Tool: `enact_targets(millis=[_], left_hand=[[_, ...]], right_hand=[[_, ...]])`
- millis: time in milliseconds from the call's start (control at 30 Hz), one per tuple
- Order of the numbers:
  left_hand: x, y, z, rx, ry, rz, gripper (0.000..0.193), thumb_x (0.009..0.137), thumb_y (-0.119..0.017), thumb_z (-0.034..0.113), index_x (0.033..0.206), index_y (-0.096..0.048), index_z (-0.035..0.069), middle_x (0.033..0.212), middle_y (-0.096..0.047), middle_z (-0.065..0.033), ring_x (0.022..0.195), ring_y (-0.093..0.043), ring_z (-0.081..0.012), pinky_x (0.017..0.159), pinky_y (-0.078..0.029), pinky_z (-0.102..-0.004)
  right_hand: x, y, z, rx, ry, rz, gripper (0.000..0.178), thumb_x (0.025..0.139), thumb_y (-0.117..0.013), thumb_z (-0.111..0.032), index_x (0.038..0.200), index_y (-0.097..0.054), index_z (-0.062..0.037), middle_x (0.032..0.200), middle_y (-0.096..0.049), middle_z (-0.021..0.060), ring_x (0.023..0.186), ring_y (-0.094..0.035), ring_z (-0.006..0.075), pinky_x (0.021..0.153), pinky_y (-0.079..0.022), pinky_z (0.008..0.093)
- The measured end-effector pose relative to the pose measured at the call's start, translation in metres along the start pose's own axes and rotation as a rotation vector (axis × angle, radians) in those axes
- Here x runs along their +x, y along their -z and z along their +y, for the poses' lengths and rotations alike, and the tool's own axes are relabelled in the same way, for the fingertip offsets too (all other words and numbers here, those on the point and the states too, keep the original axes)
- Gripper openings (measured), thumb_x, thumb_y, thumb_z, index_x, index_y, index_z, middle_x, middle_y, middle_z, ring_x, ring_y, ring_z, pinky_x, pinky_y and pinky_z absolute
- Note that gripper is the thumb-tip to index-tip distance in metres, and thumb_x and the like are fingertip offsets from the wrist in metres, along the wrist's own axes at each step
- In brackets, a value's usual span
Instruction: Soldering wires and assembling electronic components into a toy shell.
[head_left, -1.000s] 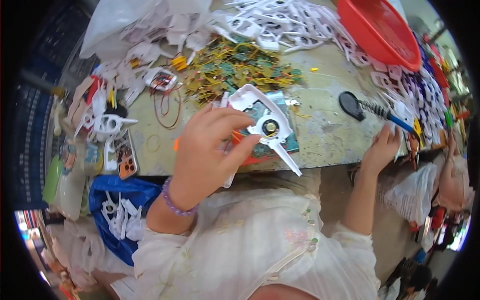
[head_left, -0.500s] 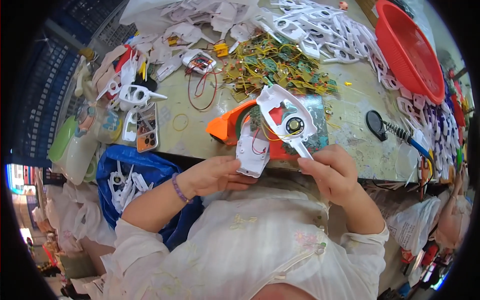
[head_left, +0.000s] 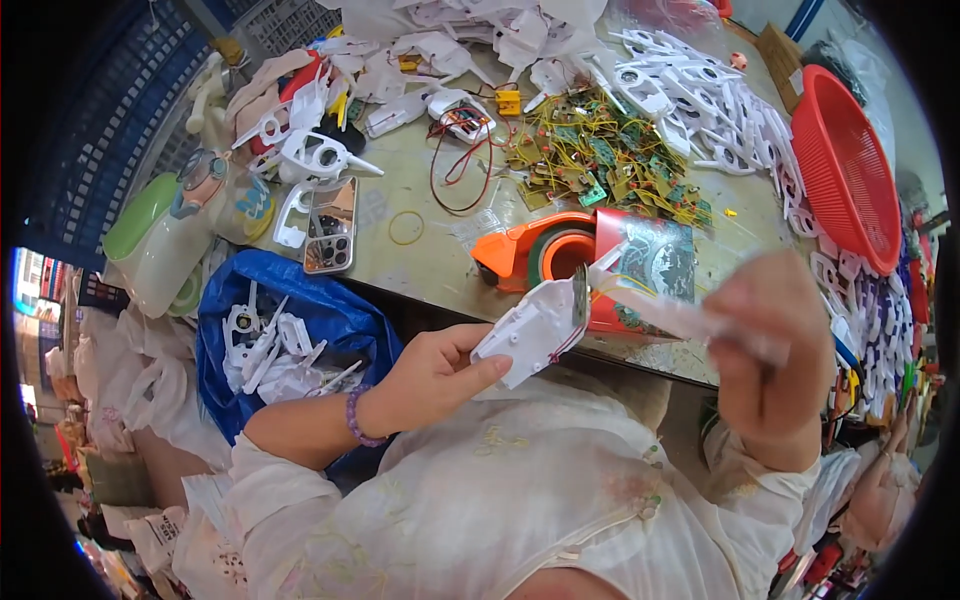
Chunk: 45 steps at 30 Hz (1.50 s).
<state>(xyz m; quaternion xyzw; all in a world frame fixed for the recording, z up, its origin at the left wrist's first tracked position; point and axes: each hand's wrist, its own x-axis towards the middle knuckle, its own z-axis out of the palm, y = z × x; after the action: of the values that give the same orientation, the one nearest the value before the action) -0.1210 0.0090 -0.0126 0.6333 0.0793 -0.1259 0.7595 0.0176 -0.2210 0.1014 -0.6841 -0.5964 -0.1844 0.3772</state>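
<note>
My left hand pinches a white plastic housing half between thumb and fingers, its inner side with small posts facing up. A small circuit board stands at the housing's right edge, with dark red wires running along it. Over to the right, my right hand, smeared by motion, grips a white plastic housing with a handle, seen edge-on. Thin yellow wires stretch between the two parts. Behind them on the table sits an orange tape dispenser, against a red box with a grey patterned top.
Piled green circuit boards with yellow wires lie behind the dispenser. White housings heap up at the back right, near a red basket. A phone rests at the left. Below it hangs a blue bag of white parts.
My right hand has swung right with the handled housing, turning it edge-on. The left hand has tilted and raised its housing half, its thumb now on top. The view has shifted.
</note>
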Motion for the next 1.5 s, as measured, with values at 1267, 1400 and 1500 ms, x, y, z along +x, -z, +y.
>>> enact_targets(millis=[1267, 1400, 1500], left_hand=[[-0.188, 0.254, -0.017, 0.410, 0.945, 0.141, 0.045, 0.079, -0.074, 0.027, 0.115, -0.056, 0.007, 0.100, -0.060, -0.0002, 0.088, -0.057, -0.0094, 0.071, -0.053, -0.0250], [-0.181, 0.248, -0.008, 0.561, 0.944, 0.297, 0.044, 0.074, -0.077, 0.033, 0.105, -0.063, 0.005, 0.092, -0.063, -0.0028, 0.082, -0.059, -0.0117, 0.065, -0.052, -0.0251], [-0.175, 0.242, 0.010, 0.929, 0.909, 0.420, 0.045, 0.070, -0.078, 0.039, 0.090, -0.067, 0.000, 0.078, -0.065, -0.0054, 0.066, -0.061, -0.0127, 0.058, -0.051, -0.0257]], right_hand=[[-0.052, -0.153, -0.013, 1.081, -0.629, -0.272, 0.016, 0.086, -0.060, -0.006, 0.101, -0.058, 0.0019, 0.092, -0.061, 0.0070, 0.078, -0.057, 0.0114, 0.070, -0.046, 0.0235], [-0.067, -0.171, -0.022, 1.012, -0.591, -0.529, 0.019, 0.085, -0.061, -0.010, 0.100, -0.059, 0.0018, 0.093, -0.061, 0.0093, 0.076, -0.059, 0.0133, 0.067, -0.048, 0.0253], [-0.077, -0.220, -0.017, 1.382, -1.062, -0.873, 0.041, 0.087, -0.061, -0.015, 0.123, -0.047, -0.0004, 0.105, -0.058, 0.0078, 0.081, -0.059, 0.0139, 0.071, -0.050, 0.0265]])
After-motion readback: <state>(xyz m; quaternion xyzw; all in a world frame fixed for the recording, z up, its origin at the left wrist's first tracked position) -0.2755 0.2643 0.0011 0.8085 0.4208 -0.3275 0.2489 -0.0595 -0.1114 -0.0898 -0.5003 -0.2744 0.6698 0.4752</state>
